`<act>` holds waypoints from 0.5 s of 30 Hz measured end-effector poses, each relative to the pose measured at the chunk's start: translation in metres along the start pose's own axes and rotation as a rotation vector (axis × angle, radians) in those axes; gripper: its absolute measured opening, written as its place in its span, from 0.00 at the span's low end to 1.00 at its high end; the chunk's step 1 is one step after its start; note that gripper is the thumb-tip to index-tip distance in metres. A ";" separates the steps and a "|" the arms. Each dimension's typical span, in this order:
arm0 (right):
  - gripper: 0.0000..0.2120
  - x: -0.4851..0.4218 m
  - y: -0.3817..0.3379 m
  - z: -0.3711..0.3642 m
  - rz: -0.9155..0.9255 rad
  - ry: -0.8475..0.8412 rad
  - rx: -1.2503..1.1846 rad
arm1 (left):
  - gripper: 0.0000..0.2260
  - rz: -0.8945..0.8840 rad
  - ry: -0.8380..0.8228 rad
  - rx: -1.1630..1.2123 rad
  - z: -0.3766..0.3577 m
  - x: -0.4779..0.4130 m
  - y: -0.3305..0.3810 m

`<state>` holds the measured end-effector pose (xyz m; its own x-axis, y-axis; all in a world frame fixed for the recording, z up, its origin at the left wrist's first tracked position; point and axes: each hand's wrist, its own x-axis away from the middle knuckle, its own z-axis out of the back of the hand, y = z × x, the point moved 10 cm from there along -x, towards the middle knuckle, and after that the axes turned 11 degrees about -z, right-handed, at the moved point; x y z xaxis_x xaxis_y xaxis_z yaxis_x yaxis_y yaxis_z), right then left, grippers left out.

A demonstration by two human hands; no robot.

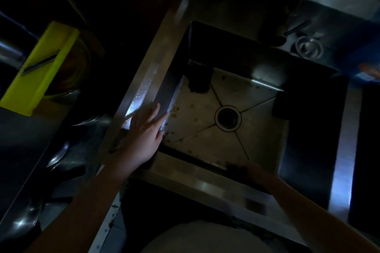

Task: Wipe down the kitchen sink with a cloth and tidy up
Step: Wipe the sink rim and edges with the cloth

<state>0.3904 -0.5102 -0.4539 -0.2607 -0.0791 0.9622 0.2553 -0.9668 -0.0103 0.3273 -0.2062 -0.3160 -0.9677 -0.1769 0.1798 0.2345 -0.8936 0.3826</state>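
My left hand (144, 131) lies flat and spread on the sink's (144, 84) wet rim. My right hand (257, 172) presses a dark cloth (236, 167) at the near inner wall; how tightly it grips, I cannot tell in this gloom. The cloth looks soft and limp, so I would bunch it in my palm. Beyond my fingers, brown specks dot the basin floor around the drain (227, 117).

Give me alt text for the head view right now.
Dim overhead view of a steel sink with brown specks around its drain. The left hand lies flat on the sink's left rim; the right hand grips something dark at the near edge. A yellow slicer sits far left.
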 end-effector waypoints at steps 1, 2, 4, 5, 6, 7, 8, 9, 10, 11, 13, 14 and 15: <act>0.18 -0.006 0.018 -0.003 -0.042 -0.006 -0.022 | 0.24 -0.004 -0.019 -0.006 -0.004 0.000 0.003; 0.18 -0.013 0.030 -0.006 -0.067 -0.014 -0.013 | 0.24 -0.007 -0.035 -0.025 -0.008 0.000 0.006; 0.18 -0.022 0.036 -0.012 -0.054 -0.047 0.010 | 0.24 -0.007 -0.050 -0.038 -0.013 0.002 0.010; 0.19 -0.017 0.030 -0.011 -0.039 -0.040 0.031 | 0.24 0.006 -0.059 -0.004 -0.016 0.004 0.010; 0.19 -0.012 0.018 -0.006 -0.015 -0.002 0.042 | 0.24 0.019 -0.073 0.044 -0.019 0.006 0.010; 0.19 -0.006 0.005 -0.001 0.006 0.027 0.029 | 0.23 0.019 -0.095 0.081 -0.022 0.008 0.012; 0.18 -0.002 -0.010 0.001 0.046 0.049 -0.008 | 0.23 0.008 -0.124 0.100 -0.025 0.010 0.016; 0.17 0.005 -0.032 0.005 0.098 0.051 -0.030 | 0.23 -0.009 -0.151 0.113 -0.028 0.013 0.021; 0.15 0.008 -0.054 0.006 0.164 0.051 -0.060 | 0.23 -0.029 -0.164 0.129 -0.030 0.016 0.028; 0.12 0.013 -0.074 0.007 0.204 0.050 -0.096 | 0.23 -0.047 -0.166 0.149 -0.031 0.019 0.036; 0.13 0.025 -0.108 0.013 0.279 0.060 -0.114 | 0.23 -0.063 -0.164 0.169 -0.033 0.027 0.049; 0.17 0.028 -0.116 0.013 0.317 0.059 -0.113 | 0.23 -0.065 -0.173 0.163 -0.036 0.030 0.053; 0.17 0.030 -0.118 0.012 0.337 0.051 -0.110 | 0.23 -0.065 -0.192 0.148 -0.041 0.033 0.057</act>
<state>0.3637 -0.3956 -0.4207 -0.2258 -0.4075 0.8849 0.2335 -0.9045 -0.3569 0.3049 -0.2795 -0.3251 -0.9491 -0.0268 0.3139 0.1971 -0.8278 0.5252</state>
